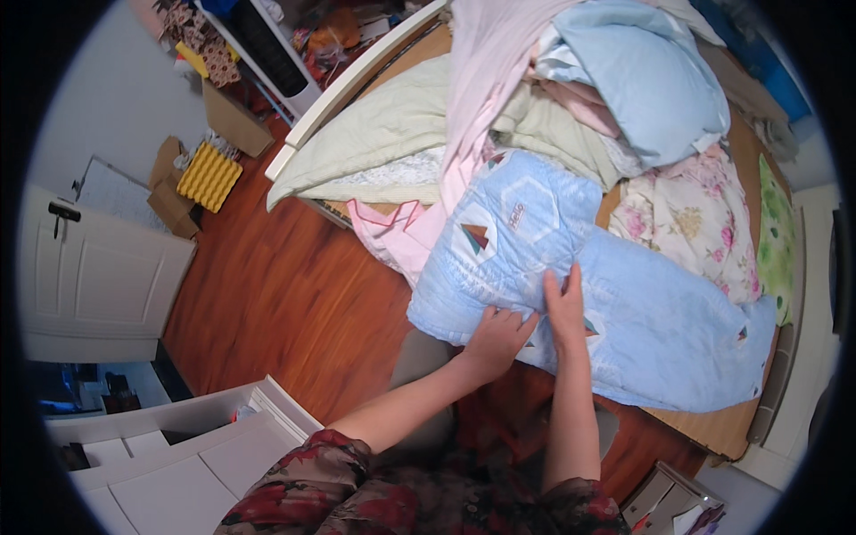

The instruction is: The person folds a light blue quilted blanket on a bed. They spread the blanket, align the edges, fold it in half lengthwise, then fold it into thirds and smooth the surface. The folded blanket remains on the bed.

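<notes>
A light blue quilt (662, 314) with printed sailboat-like triangles and hexagons lies along the near side of a bed, its left part folded over in layers. My left hand (498, 340) has its fingers curled over the quilt's near edge, close to the fold. Just right of it, my right hand (567, 309) rests on the quilt with thumb and fingers apart. The underside of the left fingers is hidden. From beneath the quilt's left end a pink cloth (394, 231) with a red-trimmed edge hangs over the bed's side.
A pale green cover (394, 114), a bundled light blue quilt (655, 80) and a floral cloth (702, 227) cover the bed (725, 428). Left are a white door (107, 274), yellow egg trays (210, 175) and cardboard boxes (234, 120). A white cabinet (194, 468) stands near me on the wood floor (267, 307).
</notes>
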Demonstrator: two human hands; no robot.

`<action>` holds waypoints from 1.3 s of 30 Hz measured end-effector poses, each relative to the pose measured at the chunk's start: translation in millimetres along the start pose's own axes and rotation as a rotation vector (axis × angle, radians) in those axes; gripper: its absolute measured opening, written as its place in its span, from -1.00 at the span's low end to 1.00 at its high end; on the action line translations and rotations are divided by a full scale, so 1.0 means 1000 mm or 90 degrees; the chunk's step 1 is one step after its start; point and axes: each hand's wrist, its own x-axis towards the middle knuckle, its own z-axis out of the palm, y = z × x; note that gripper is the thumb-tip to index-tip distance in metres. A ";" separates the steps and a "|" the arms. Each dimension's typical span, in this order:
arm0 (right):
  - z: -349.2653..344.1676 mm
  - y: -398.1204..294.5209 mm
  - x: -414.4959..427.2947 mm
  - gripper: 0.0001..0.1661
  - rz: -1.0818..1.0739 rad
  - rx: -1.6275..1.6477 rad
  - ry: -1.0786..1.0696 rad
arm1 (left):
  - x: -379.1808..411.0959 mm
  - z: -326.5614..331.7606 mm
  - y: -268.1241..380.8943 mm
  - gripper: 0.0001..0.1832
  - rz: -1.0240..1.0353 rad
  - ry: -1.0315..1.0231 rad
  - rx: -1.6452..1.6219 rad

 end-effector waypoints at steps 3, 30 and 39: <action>-0.005 0.015 -0.006 -0.04 -0.057 -0.016 -0.003 | -0.006 -0.010 0.008 -0.51 0.025 -0.157 -0.142; -0.003 0.088 0.023 -0.43 -0.034 -0.111 0.149 | 0.120 0.071 -0.076 -0.18 -0.147 -0.038 0.189; -0.008 0.092 0.026 -0.42 -0.037 -0.081 0.126 | 0.084 0.004 -0.078 -0.24 -0.196 0.237 0.090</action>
